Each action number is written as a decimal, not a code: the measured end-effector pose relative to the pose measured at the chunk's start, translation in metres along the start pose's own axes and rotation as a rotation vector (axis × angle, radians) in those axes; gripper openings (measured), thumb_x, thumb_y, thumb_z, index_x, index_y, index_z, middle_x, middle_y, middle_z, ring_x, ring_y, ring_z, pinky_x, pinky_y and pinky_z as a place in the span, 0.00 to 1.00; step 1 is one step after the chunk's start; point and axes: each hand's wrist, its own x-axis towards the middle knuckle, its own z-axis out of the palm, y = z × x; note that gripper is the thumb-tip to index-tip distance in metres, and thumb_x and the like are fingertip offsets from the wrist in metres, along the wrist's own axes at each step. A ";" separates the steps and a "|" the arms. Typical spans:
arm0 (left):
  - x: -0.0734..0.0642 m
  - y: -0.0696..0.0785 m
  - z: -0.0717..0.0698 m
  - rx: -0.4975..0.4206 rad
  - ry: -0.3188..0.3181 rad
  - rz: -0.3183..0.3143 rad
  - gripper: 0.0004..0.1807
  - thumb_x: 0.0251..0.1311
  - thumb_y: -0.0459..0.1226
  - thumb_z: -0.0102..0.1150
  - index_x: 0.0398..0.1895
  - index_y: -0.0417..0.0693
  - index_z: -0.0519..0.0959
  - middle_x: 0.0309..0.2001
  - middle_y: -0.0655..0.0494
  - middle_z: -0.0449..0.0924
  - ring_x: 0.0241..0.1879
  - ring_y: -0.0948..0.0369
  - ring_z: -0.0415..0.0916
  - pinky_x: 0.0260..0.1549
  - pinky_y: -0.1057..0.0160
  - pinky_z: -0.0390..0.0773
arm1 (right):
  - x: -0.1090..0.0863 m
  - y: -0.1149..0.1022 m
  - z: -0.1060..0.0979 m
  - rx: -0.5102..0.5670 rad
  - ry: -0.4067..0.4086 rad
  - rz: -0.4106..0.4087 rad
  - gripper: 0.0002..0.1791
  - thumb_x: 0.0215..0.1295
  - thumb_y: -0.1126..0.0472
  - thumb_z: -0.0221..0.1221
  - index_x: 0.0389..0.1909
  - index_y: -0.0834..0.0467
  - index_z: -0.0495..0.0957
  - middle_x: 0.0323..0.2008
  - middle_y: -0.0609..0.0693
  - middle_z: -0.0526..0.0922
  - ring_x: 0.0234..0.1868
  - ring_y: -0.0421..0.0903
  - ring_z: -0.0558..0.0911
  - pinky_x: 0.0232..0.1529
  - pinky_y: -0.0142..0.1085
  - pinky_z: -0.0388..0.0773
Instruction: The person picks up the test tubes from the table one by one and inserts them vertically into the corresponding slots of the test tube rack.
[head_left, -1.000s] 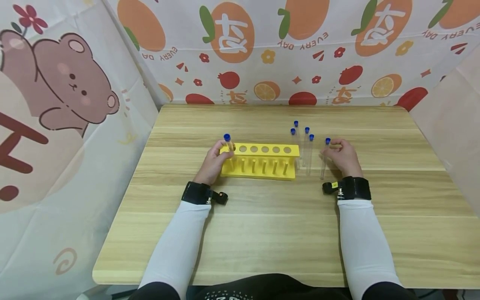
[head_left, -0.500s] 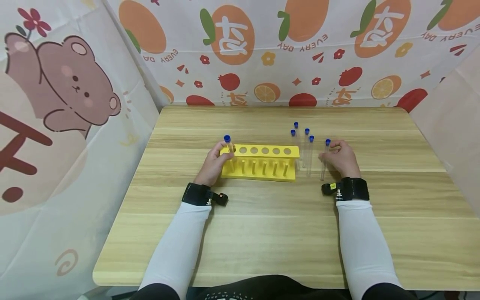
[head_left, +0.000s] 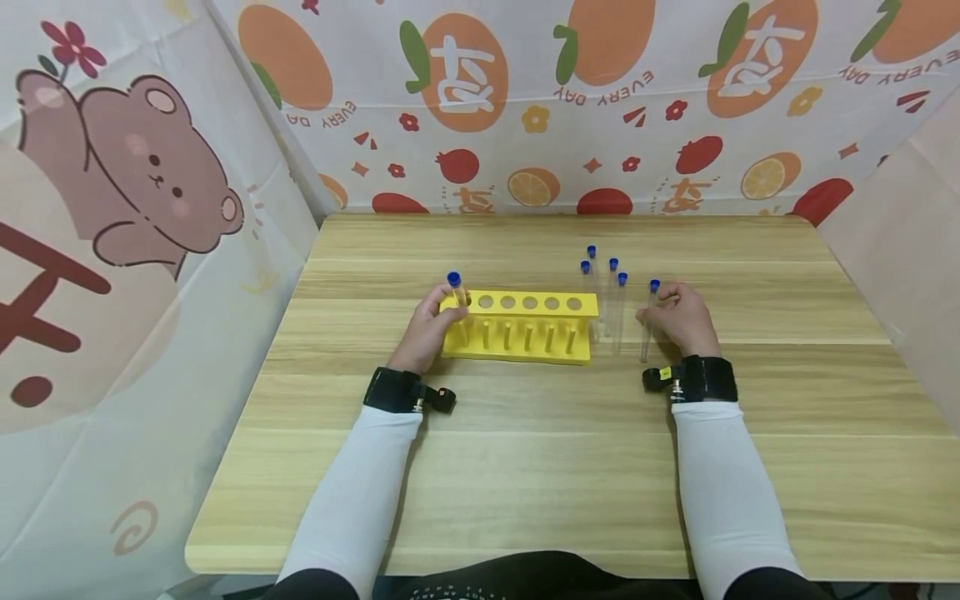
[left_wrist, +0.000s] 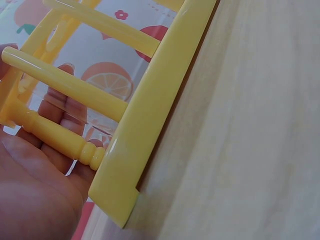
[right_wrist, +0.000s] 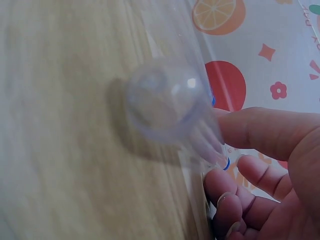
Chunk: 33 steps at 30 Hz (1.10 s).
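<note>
A yellow test tube rack (head_left: 517,352) stands on the table, its left end gripped by my left hand (head_left: 423,333). In the left wrist view the palm and fingers wrap around the end of the rack (left_wrist: 150,115). One blue-capped test tube (head_left: 453,278) sits in the leftmost hole. To the right of the rack my right hand (head_left: 685,319) pinches a clear blue-capped test tube (head_left: 647,337) near its cap. The right wrist view shows this tube's rounded bottom (right_wrist: 165,100) close to the camera, slightly blurred, with the thumb and fingers behind it.
Several blue-capped test tubes (head_left: 618,317) are grouped between the rack and my right hand. A wooden table (head_left: 540,467) carries everything. A fruit-patterned cloth (head_left: 555,150) hangs behind the table, and a bear-printed cloth (head_left: 247,317) covers the left side.
The head view has tilted slightly, so the scene sits a little lower. Both hands, the rack and the test tubes otherwise keep their places.
</note>
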 end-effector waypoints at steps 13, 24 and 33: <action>0.000 0.001 0.000 0.000 -0.002 -0.014 0.11 0.64 0.33 0.52 0.46 0.56 0.74 0.67 0.43 0.65 0.73 0.58 0.51 0.66 0.49 0.59 | 0.000 0.002 0.000 -0.053 -0.011 -0.039 0.26 0.56 0.55 0.69 0.51 0.60 0.68 0.34 0.52 0.69 0.33 0.49 0.70 0.31 0.38 0.67; 0.000 0.000 0.000 -0.018 -0.005 -0.019 0.11 0.65 0.31 0.51 0.47 0.55 0.74 0.68 0.41 0.63 0.74 0.60 0.49 0.65 0.52 0.60 | 0.001 0.002 0.001 -0.066 -0.044 -0.044 0.26 0.56 0.54 0.68 0.49 0.60 0.67 0.34 0.52 0.68 0.33 0.49 0.69 0.31 0.38 0.65; 0.000 0.000 -0.001 -0.022 -0.007 -0.012 0.12 0.64 0.32 0.52 0.49 0.52 0.74 0.70 0.40 0.60 0.73 0.60 0.50 0.65 0.51 0.60 | 0.000 0.001 0.002 -0.063 -0.048 -0.036 0.26 0.56 0.54 0.69 0.48 0.60 0.66 0.37 0.53 0.67 0.35 0.51 0.68 0.33 0.39 0.65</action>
